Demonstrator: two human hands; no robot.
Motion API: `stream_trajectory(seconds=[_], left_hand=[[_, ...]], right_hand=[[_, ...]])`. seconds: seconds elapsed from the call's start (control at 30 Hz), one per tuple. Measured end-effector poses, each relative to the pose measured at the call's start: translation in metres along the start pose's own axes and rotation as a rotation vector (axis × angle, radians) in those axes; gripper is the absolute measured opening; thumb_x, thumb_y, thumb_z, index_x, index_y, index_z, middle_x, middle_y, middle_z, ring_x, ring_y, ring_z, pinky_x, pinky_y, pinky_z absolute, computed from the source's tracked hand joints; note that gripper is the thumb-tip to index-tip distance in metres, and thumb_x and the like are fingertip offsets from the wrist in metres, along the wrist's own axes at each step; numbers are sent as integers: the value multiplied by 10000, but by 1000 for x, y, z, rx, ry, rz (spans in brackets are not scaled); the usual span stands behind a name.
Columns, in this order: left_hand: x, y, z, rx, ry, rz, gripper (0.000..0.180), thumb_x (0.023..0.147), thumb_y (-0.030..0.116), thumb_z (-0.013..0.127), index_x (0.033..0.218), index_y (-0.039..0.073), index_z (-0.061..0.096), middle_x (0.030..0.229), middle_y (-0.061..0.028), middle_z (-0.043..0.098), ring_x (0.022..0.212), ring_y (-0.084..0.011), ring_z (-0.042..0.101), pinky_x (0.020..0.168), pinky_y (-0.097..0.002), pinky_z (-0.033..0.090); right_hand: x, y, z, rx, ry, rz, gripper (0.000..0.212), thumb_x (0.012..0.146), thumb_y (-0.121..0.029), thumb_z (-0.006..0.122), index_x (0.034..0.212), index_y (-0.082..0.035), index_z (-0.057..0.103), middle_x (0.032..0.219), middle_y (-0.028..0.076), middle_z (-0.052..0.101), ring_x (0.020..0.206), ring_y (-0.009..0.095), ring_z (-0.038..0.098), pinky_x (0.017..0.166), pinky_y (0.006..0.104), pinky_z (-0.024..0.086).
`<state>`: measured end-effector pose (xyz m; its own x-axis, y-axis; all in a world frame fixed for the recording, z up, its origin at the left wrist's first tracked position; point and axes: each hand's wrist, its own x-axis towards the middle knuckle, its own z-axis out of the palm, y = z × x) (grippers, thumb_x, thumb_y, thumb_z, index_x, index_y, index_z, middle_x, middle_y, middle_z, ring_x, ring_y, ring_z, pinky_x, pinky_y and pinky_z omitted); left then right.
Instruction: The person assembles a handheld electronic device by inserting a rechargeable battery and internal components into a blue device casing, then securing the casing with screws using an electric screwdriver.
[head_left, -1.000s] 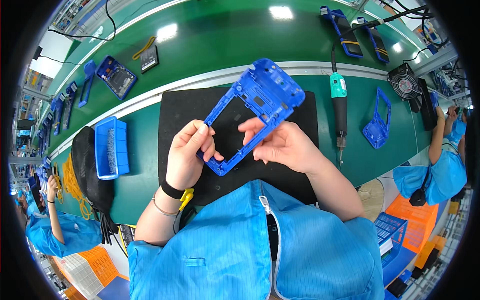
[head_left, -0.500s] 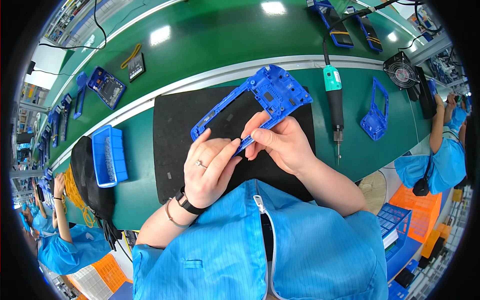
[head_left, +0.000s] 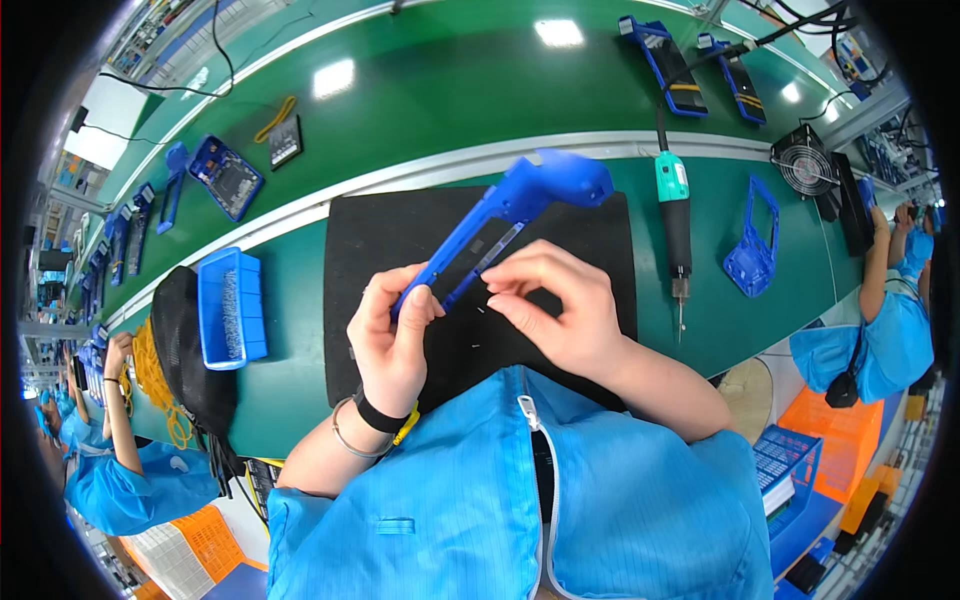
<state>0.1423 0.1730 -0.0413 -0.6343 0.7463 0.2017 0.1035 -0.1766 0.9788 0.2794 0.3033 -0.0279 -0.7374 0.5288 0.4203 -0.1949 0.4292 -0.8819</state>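
Note:
My left hand [head_left: 392,325] is closed around the narrow end of a blue plastic housing frame [head_left: 465,232], thumb on the near side. The housing is tilted edge-on, its broad end raised to the upper right and blurred. Beside its near rail is my right hand [head_left: 565,308], thumb and index finger slightly apart, with nothing visible between them. The index fingertip is close to the rail; I cannot tell whether it touches. Below lies a black mat [head_left: 350,240] with a tiny light piece [head_left: 481,310] on it.
A blue bin [head_left: 262,310] of small parts stands left, beside a black mesh bag [head_left: 190,350]. To the right are an electric screwdriver [head_left: 675,225], another blue frame [head_left: 752,245] and a small fan [head_left: 804,160]. Devices [head_left: 672,70] lie across the metal rail. Co-workers sit on both sides.
The housing has turned from face-up to edge-on. My right hand has come off its rail, while my left has shifted its hold at the narrow end. The view has moved slightly.

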Motion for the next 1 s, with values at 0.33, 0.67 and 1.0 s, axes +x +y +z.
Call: stream_trajectory(seconds=[0.33, 0.67, 1.0], left_hand=[[2, 6, -10, -417, 36, -144, 160, 952, 90, 554, 1064, -20, 585, 772, -11, 578, 682, -69, 547, 636, -212, 454], [4, -5, -6, -366, 37, -164, 152, 960, 72, 523, 1065, -19, 586, 844, -29, 633, 727, -77, 613, 690, -215, 505], [3, -6, -6, -191, -17, -98, 178, 974, 101, 517, 1095, -19, 565, 856, -29, 623, 737, -73, 592, 698, -213, 495]], right_hand=[[37, -4, 39, -554, 44, -552, 207, 655, 30, 718, 844, 24, 635, 756, 78, 563, 604, 216, 561, 485, 291, 461], [40, 5, 42, -665, 65, -609, 232, 630, 54, 707, 842, 25, 616, 769, 88, 554, 624, 214, 565, 498, 294, 470], [44, -2, 37, -733, -62, -558, 175, 698, -91, 643, 821, -2, 556, 788, 80, 488, 719, 202, 558, 560, 289, 502]])
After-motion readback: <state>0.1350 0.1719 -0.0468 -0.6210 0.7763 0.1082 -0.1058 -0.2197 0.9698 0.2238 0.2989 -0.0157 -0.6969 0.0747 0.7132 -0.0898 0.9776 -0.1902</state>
